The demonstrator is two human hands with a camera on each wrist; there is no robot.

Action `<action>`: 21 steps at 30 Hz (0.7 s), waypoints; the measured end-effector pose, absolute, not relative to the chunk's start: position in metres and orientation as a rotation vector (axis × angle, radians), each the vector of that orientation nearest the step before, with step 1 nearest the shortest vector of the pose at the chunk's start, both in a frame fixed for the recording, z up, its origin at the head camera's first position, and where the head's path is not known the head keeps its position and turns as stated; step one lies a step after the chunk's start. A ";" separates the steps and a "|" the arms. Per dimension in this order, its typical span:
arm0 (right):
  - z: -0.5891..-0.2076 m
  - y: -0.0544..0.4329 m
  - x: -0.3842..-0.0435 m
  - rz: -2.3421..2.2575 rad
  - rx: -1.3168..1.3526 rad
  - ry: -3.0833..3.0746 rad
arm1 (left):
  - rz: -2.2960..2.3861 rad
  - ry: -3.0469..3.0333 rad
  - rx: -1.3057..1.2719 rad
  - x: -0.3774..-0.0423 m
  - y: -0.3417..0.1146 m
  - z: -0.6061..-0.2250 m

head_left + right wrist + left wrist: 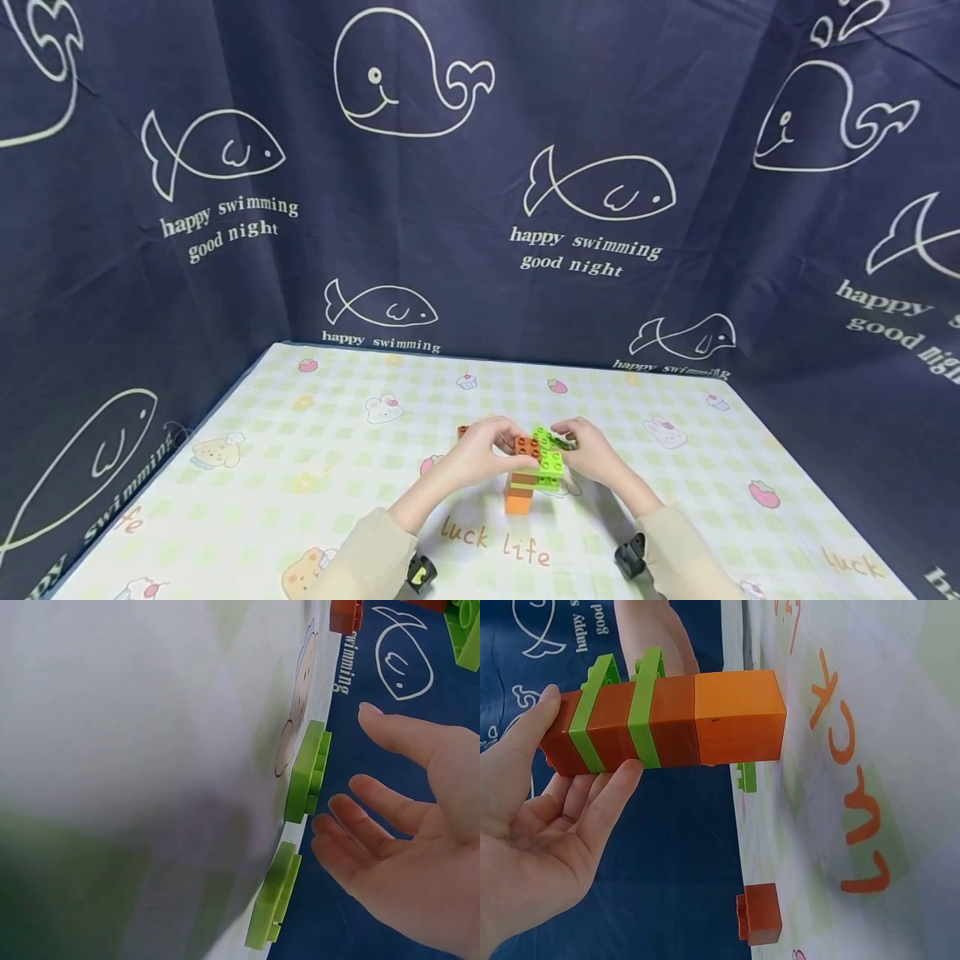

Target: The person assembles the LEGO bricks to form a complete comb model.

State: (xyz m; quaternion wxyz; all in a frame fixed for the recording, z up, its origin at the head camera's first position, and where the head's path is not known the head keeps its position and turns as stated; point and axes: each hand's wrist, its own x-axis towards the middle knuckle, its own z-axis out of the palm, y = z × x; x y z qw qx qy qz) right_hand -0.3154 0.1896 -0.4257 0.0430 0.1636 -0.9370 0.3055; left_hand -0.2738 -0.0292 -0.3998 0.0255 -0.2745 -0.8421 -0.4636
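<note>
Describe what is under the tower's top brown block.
Under the top brown block: a green piece, a middle brown block, a second green piece, a lower brown block, then an orange block. Their touching faces are hidden.

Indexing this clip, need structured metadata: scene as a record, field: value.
left hand: grips block tower near its top
right hand: holds nothing, near two loose green blocks
tower, bottom up: orange block, brown, green, brown, green, brown
loose brown block: on the tablecloth, apart from the tower
backdrop: dark blue, fish and whale prints
</note>
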 end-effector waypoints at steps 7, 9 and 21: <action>-0.427 0.189 -0.318 0.896 0.488 -2.905 | -1.439 -2.596 -0.840 -0.274 -0.030 -0.401; -0.428 0.189 -0.318 0.895 0.482 -2.907 | -1.439 -2.598 -0.837 -0.274 -0.030 -0.401; -0.429 0.188 -0.315 0.840 0.461 -2.927 | -1.449 -2.602 -0.835 -0.275 -0.029 -0.401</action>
